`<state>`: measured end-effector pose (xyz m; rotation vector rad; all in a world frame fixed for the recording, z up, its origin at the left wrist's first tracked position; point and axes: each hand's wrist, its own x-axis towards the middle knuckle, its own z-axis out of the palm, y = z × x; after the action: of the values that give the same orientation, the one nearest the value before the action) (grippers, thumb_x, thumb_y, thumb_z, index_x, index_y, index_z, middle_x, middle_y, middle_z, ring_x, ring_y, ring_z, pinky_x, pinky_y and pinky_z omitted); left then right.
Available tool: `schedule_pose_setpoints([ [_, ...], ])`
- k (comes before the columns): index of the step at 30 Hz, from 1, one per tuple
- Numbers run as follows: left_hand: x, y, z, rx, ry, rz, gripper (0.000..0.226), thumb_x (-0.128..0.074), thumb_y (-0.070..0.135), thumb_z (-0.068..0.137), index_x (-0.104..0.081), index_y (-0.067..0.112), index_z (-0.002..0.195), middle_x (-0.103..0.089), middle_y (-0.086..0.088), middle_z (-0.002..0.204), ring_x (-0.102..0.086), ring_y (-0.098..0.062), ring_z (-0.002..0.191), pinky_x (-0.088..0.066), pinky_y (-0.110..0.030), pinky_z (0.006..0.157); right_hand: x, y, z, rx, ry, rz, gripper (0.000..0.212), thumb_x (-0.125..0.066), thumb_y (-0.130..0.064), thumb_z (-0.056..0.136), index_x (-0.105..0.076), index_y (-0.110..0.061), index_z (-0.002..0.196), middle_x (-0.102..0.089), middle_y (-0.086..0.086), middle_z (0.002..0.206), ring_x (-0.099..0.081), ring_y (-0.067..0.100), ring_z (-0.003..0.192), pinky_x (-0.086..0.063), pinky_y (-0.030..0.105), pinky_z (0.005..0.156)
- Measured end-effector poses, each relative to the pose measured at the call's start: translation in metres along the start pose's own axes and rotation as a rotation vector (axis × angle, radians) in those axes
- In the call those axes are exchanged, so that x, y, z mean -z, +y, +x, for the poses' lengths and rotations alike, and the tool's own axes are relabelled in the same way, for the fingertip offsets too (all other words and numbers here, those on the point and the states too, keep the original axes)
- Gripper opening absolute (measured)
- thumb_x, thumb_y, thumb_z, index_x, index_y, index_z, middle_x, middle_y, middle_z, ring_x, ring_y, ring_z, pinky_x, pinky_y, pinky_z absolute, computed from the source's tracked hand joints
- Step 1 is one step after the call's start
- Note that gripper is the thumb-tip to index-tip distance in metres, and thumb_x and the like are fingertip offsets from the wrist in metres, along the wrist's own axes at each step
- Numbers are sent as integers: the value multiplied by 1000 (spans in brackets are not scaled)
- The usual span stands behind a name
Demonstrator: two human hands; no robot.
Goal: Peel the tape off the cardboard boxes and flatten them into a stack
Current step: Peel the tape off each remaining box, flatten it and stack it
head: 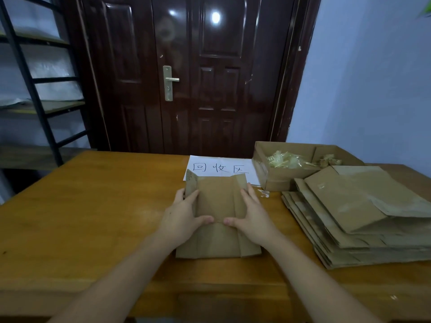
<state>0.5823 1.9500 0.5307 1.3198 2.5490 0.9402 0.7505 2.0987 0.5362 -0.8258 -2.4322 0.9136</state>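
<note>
— So, starting at the left: why does the left hand [184, 213] sit where it does on that flattened box [218, 217]?

— It holds the box's left edge, fingers wrapped round the side and thumb laid across the top towards the middle. I'd judge that it keeps the collapsed panels from springing open again.

— And the box itself?

— It lies flat in the middle of the tabletop [93, 206], near the person, its far flaps just overlapping the white paper sign [221, 167] with handwritten characters. No tape is visible on it from here, so I take the peeling to be done for this one.

— The right hand [251, 217]?

— It mirrors the other: fingers along the right edge, thumb pointing inward until the two thumbs nearly meet. Both hands hold the cardboard from the sides, which looks like a grip for pressing it down or lifting it away.

— Lifting it where?

— Probably to the stack of flattened boxes [354, 210] on the right of the tabletop, which is already many layers deep. Behind the stack an open box [279, 176] holds crumpled strips of tape [286, 160], likely kept there so the scraps stay off the work area.

— Anything that could go wrong?

— The stack is loosely squared, so a careless drop might skew it.
</note>
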Motion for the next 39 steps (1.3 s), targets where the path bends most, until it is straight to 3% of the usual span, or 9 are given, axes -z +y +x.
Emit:
schedule_pose_setpoints([
  [5,-4,-5,10,32,-91,192,98,-65,79,79,-34,29,157,-26,-1,159,-55,-30,126,-48,-41,98,-5,-2,8,-2,-61,-65,107,-87,-42,76,-27,-14,160,4,-6,171,-17,17,155,-23,30,120],
  [9,-6,-16,10,3,-45,457,97,-35,96,76,-32,37,154,-24,3,156,-59,-26,114,-51,-39,84,-8,1,15,-31,-109,-184,91,-82,-51,79,-42,-19,155,-8,-1,171,-16,26,155,-22,42,124],
  [12,-12,-26,4,-59,50,583,99,-12,95,79,-42,35,151,-25,-1,159,-38,-24,132,-40,-42,103,-7,9,20,30,-164,-407,76,-66,-66,86,-47,-32,151,-17,-5,169,-7,23,154,-14,48,122],
  [15,-14,-25,3,-157,73,657,97,-7,85,87,-48,23,150,-14,-3,168,-24,-24,146,-28,-42,114,-9,16,25,176,-303,-434,65,-53,-55,100,-36,-29,157,-11,-4,170,3,14,157,0,45,125],
  [19,-18,-26,13,-252,-220,509,80,-14,67,103,-13,16,165,6,-6,173,6,-17,158,0,-33,126,-17,26,19,258,-380,-492,61,-25,-57,107,-18,-33,162,-1,-10,171,8,4,155,7,37,125],
  [22,-17,-24,15,-210,-315,450,97,-4,81,89,1,20,165,13,-2,171,13,-13,157,6,-32,125,-17,26,16,251,-385,-576,75,-13,-73,98,-6,-36,163,7,-14,169,14,1,153,8,36,125],
  [26,-18,-21,15,-198,-319,483,112,6,87,76,2,18,165,11,-4,172,11,-14,157,5,-33,125,-16,21,15,244,-404,-593,76,-11,-73,98,-4,-35,163,9,-12,170,14,2,153,8,36,125],
  [35,-21,-21,13,-182,-313,514,98,-2,81,89,2,18,165,10,-3,172,10,-14,158,2,-34,126,-15,17,10,212,-403,-591,72,-12,-70,101,-5,-35,163,8,-11,170,13,4,154,8,41,126],
  [39,-20,-15,9,-207,-234,555,86,-7,72,98,-19,18,164,-14,-1,171,-12,-17,157,-16,-36,126,-14,13,9,191,-389,-600,70,-13,-69,102,-7,-36,163,6,-11,171,11,5,155,10,47,125],
])
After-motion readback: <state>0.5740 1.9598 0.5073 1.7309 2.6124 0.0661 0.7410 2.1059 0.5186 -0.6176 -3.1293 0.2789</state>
